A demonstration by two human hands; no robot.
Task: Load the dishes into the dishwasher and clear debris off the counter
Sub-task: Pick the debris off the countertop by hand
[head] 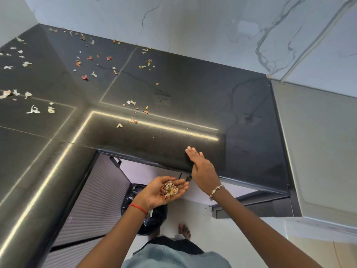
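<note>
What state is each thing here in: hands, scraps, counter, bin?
Counter: littered with loose scraps at left and back.
Left hand: palm up, cupped, carrying a pile of scraps.
Right hand: flat, fingers straight, at the counter edge.
Bin: black-lined, on the floor below the left hand.

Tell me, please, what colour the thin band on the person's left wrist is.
Red: a thin, thread-like band, seen best in the head view.

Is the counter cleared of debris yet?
No: many peel scraps lie scattered on the black counter, while the left hand cups a small pile.
</note>
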